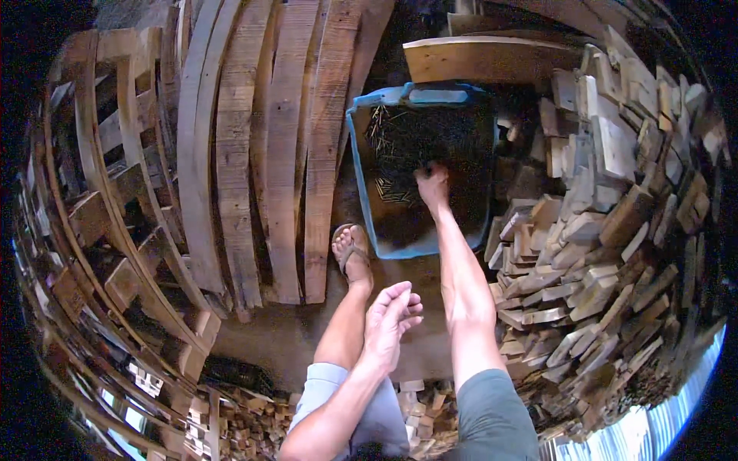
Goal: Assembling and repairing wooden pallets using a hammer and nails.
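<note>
Two bare hands show, well apart from each other. The right hand (432, 183) reaches far forward, fingers curled down into the scatter of thin dark metal nails (400, 165) lying inside the shallow blue plastic tub (361, 184) (whether it pinches any nail I cannot tell). The left hand (390, 315) hangs loosely open, holding nothing, above the bent left knee. Just beyond that hand a sandalled foot (351, 253) rests on the dirt floor (277, 330), near the tub's closest corner. Right of the reaching arm lies a heap of pale cut wooden blocks (600, 230); left of the tub, long weathered wooden planks (254, 154) lie side by side.
</note>
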`<control>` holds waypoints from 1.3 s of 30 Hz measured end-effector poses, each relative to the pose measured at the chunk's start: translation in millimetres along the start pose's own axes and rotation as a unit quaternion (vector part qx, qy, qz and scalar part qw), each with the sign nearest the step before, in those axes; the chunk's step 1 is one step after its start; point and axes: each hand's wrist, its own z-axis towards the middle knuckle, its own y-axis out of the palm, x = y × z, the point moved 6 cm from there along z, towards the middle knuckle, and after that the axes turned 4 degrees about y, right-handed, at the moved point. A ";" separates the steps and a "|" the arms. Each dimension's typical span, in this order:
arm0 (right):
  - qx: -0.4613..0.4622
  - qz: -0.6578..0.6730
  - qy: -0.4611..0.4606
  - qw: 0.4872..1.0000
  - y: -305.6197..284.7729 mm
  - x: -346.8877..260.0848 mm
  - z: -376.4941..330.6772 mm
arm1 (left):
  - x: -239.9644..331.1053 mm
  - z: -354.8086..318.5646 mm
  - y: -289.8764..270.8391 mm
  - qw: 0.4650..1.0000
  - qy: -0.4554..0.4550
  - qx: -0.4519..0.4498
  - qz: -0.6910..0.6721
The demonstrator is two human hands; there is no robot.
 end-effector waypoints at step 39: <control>-0.059 0.634 0.354 0.685 -191.3 -118.7 -231.7 | 52.9 -76.2 111.0 0.985 0.040 -0.154 -0.066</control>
